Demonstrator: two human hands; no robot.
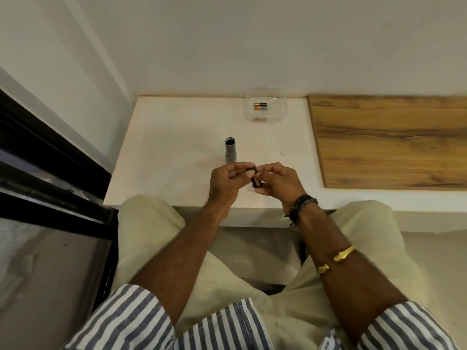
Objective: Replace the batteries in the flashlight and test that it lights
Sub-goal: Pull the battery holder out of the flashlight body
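Two hands pinch a small dark part (pixel 255 176) at frame centre.
The left hand (pixel 225 180) and right hand (pixel 278 180) curl their fingers round it. Just above, the flashlight body (pixel 230 150) stands open-ended on the white table (pixel 164 147). At upper centre, a clear tub (pixel 283 114) holds a battery (pixel 260 106).

Both hands meet at one shared grip: the left hand (pixel 225 181) pinches a small dark part (pixel 255 177) from the left with thumb and forefinger, its other fingers curled toward the palm, while the right hand (pixel 279 181) closes on it from the right, fingertips bent in above and below. The bare forearms run back from the grip toward the body, wrists level and apart.
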